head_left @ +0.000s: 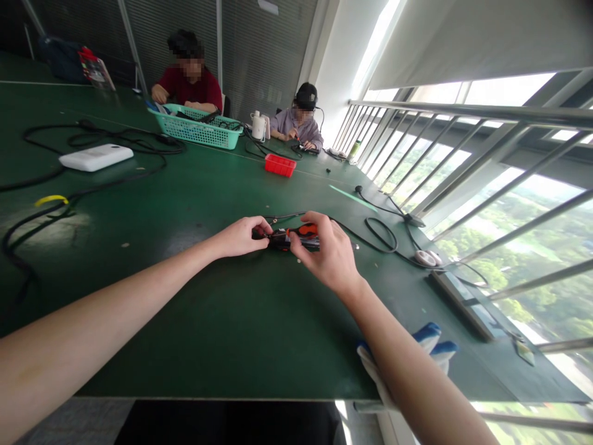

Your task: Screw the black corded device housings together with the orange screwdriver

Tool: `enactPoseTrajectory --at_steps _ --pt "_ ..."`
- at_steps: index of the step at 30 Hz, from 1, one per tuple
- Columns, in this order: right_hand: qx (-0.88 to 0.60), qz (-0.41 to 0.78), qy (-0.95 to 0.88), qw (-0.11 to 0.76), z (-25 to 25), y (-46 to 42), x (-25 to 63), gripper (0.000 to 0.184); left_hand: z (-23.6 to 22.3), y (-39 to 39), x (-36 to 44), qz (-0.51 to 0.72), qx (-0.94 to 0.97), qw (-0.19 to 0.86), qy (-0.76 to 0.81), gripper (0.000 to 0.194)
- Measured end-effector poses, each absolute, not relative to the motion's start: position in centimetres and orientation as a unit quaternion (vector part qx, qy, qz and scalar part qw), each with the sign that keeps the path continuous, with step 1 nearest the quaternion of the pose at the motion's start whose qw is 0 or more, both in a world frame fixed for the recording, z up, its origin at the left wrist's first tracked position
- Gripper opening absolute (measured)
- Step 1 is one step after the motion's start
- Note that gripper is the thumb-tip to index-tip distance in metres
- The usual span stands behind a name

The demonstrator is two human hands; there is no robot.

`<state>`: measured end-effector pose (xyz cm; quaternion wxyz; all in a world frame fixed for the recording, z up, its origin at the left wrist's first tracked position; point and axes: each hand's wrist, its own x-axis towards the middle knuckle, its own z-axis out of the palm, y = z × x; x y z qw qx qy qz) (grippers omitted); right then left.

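Note:
A screwdriver (304,231) with an orange and black handle lies in my right hand (332,254), whose fingers are curled round it. Its shaft points left toward my left hand (241,237). Under the handle, flat on the green table, is a dark elongated device (280,243) with a small orange mark; my right hand covers part of it. My left hand pinches the left end of this device, with fingertips close to the screwdriver's tip. What exactly sits between those fingertips is too small to make out.
A red tray (280,165) and a turquoise basket (199,128) of tools stand farther back. White-and-blue gloves (428,340) lie by my right forearm. Black cables (382,235) run right; a white box (96,157) is left. Two people sit across the table; a metal railing (463,116) borders the right.

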<state>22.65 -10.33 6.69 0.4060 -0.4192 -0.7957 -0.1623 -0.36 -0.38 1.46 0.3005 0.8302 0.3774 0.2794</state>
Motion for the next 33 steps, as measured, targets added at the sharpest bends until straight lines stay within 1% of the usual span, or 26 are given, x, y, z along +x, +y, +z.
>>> enactPoseTrajectory --at_steps 2,5,8,10,17,19,23,25,28,30,33 --pt "-0.433 -0.180 -0.772 0.429 6.8 -10.3 23.2 0.017 1.5 -0.4 -0.4 0.278 0.828 0.303 0.380 0.031" --pt "-0.454 -0.213 -0.726 0.471 7.0 -10.3 24.3 0.015 1.5 -0.4 -0.4 0.278 0.825 0.307 0.384 0.030" --pt "-0.465 -0.222 -0.711 0.478 7.2 -10.2 25.0 0.014 1.5 -0.4 -0.3 0.276 0.824 0.307 0.387 0.029" --pt "-0.460 -0.225 -0.720 0.468 7.3 -10.1 25.1 0.013 1.5 -0.4 -0.3 0.277 0.824 0.306 0.388 0.029" --pt "-0.440 -0.263 -0.767 0.387 7.9 -9.9 24.9 0.009 1.6 -0.5 -0.2 0.281 0.822 0.301 0.394 0.029" --pt "-0.441 -0.267 -0.768 0.379 8.1 -10.0 24.9 0.011 1.6 -0.6 -0.2 0.280 0.823 0.300 0.394 0.029" --pt "-0.447 -0.235 -0.774 0.382 8.0 -10.0 24.9 0.030 1.8 -0.6 -0.3 0.276 0.823 0.297 0.398 0.030" --pt "-0.463 -0.217 -0.770 0.382 7.8 -9.9 25.0 0.029 1.8 -0.7 -0.3 0.276 0.822 0.295 0.400 0.030" --pt "-0.491 -0.209 -0.730 0.427 7.4 -9.7 25.2 0.023 1.8 -0.6 -0.3 0.276 0.823 0.297 0.398 0.030" --pt "-0.500 -0.208 -0.704 0.460 7.2 -9.5 25.3 0.023 1.8 -0.6 -0.3 0.277 0.823 0.300 0.395 0.030" --pt "-0.506 -0.207 -0.699 0.461 7.1 -9.4 25.2 0.022 1.8 -0.5 -0.2 0.281 0.820 0.307 0.394 0.030"
